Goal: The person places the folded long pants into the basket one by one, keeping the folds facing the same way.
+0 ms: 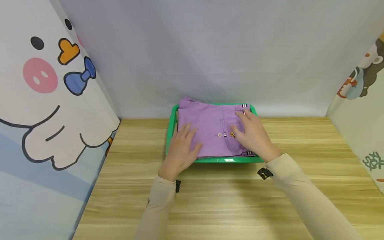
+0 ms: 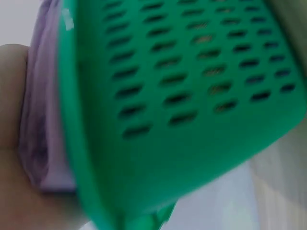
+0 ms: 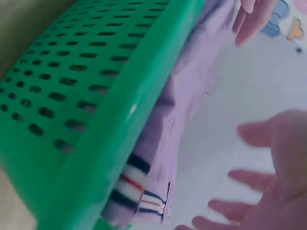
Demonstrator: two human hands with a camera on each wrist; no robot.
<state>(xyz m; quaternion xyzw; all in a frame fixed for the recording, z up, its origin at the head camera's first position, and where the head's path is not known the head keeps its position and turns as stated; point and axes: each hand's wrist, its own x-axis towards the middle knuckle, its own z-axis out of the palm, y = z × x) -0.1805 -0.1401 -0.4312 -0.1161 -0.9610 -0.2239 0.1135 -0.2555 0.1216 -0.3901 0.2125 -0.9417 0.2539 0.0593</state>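
A folded purple garment (image 1: 204, 116) lies on top in a green plastic basket (image 1: 216, 160), at the middle of the head view. It carries a pale button, a small embroidered motif and striped trim, also visible on the garment (image 3: 156, 191) in the right wrist view. My left hand (image 1: 181, 150) rests on the garment's near left part with its fingers extended. Over its right side, my right hand (image 1: 255, 135) has spread fingers; the right wrist view shows a gap between that hand (image 3: 268, 187) and the cloth. The slotted basket wall (image 2: 158, 153) fills the left wrist view.
The basket stands on a wood-grain table (image 1: 210, 206), close to a pale back curtain (image 1: 195, 56). A cartoon-printed panel (image 1: 18, 93) rises on the left and another printed panel (image 1: 360, 130) on the right. Brownish material (image 1: 175, 125) shows along the basket's inner left side.
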